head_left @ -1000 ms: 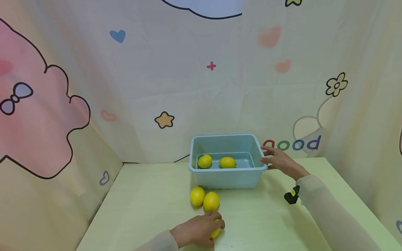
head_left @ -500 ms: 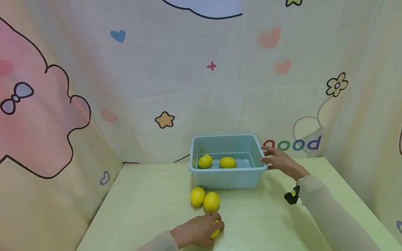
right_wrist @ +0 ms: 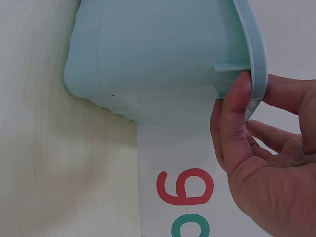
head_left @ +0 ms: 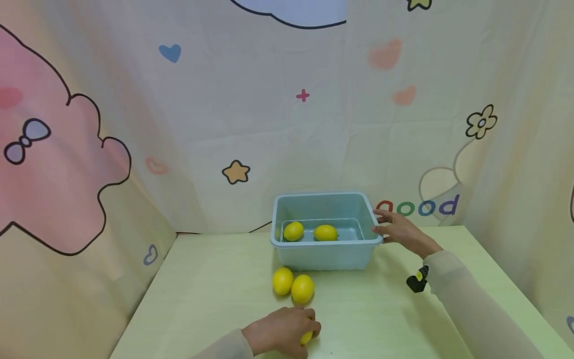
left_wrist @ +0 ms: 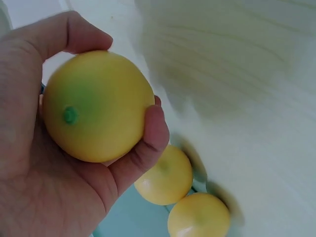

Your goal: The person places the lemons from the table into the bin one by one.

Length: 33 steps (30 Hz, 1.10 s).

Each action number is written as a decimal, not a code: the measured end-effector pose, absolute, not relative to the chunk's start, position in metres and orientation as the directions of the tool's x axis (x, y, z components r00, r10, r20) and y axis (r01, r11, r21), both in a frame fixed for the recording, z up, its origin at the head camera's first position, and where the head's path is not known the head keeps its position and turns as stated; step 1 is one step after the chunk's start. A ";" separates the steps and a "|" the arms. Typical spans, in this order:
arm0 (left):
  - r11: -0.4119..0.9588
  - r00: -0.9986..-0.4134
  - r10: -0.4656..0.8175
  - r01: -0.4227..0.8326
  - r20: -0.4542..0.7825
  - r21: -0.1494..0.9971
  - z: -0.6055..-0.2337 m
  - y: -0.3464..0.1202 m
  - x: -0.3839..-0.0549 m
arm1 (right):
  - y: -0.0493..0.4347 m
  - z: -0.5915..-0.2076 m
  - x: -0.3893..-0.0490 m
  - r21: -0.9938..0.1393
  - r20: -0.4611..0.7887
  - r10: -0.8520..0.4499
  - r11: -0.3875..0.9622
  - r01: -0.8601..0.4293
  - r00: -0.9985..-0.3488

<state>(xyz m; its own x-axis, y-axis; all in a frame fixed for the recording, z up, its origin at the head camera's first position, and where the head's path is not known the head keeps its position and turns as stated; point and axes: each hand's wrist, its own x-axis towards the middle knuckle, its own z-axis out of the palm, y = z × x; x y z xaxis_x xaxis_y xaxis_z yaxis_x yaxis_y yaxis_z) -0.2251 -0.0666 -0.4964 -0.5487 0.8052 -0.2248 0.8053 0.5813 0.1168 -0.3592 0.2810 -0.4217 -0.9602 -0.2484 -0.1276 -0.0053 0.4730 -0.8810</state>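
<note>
A lemon (left_wrist: 98,106) is gripped by the left hand (head_left: 283,330), just nearer than two loose lemons (head_left: 302,288); the right rim of the bin (head_left: 325,257) is pinched by the right hand (head_left: 402,233), tabletop (head_left: 215,289) spread toward both side edges.

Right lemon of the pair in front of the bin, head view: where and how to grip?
Likely best: hold the right lemon round its middle, coming from above and the right. It is rounded, without a handle, and the left lemon crowds its left side.

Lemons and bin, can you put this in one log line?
left hand: grips lemon | right hand: holds bin by rim | in bin: two lemons | on table: two more lemons
</note>
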 end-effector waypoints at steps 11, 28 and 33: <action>0.542 -0.518 0.832 0.835 -0.198 0.098 -0.486 -0.069 -0.226 | 0.282 -0.424 -0.359 -0.881 -0.125 -0.251 0.474 -0.009 -0.960; 0.517 -0.511 0.851 0.855 -0.118 0.029 -0.460 -0.077 -0.234 | 0.284 -0.422 -0.361 -0.883 -0.129 -0.272 0.468 -0.014 -0.954; 0.527 -0.522 0.848 0.850 -0.093 0.029 -0.457 -0.078 -0.236 | 0.283 -0.422 -0.360 -0.881 -0.132 -0.269 0.473 -0.011 -0.954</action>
<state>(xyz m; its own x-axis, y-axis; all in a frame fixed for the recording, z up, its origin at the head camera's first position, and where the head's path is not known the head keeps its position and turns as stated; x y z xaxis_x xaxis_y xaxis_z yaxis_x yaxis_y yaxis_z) -0.2365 -0.0775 -0.4573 -0.5223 0.8477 -0.0929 0.8496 0.5267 0.0288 -0.3604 0.2830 -0.4216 -0.9541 -0.2686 -0.1322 -0.0112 0.4733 -0.8808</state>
